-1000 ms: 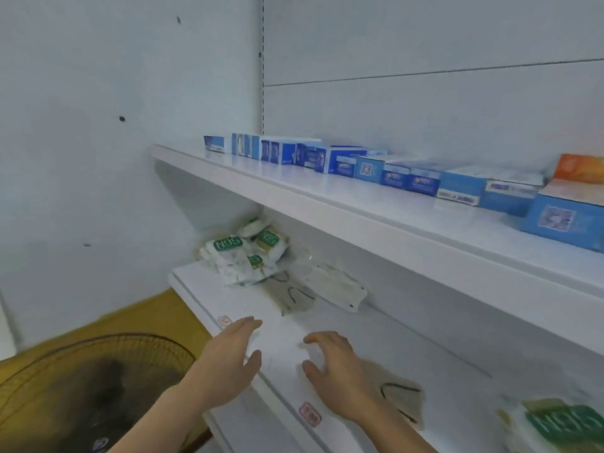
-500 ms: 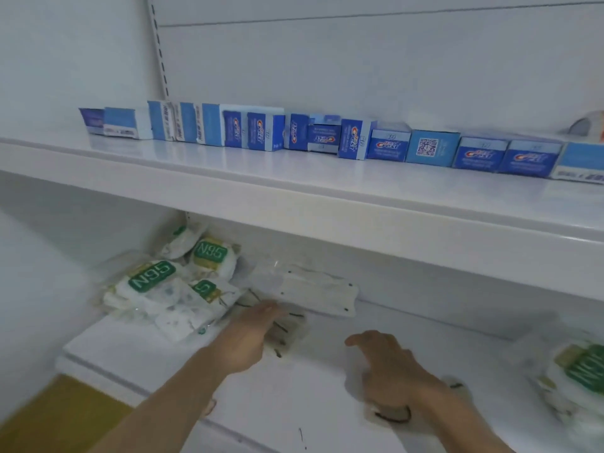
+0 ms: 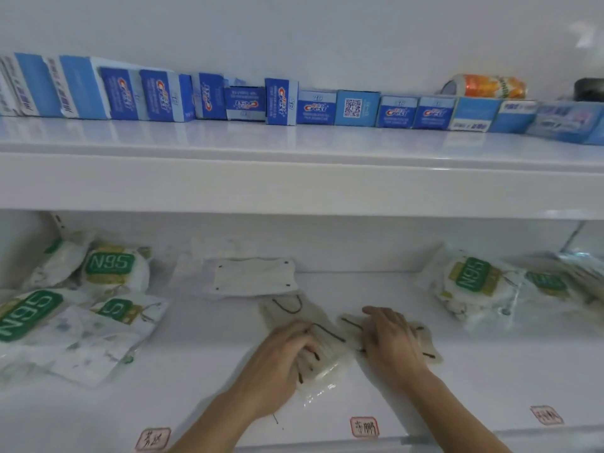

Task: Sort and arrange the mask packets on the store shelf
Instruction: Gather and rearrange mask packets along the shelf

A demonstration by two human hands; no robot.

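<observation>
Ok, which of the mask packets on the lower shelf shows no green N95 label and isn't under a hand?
The flat white mask packet at the back, middle, just behind the left hand. The piles either side carry green labels.

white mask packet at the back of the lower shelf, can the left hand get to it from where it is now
Probably yes. The white mask packet lies flat behind the left hand, with only a beige mask packet between them. The upper shelf overhangs but leaves room.

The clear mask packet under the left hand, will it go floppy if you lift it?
Probably floppy: the clear mask packet looks thin, flat and crinkled under the left hand. Its shiny film may slide easily on the smooth shelf. Likely light.
</observation>
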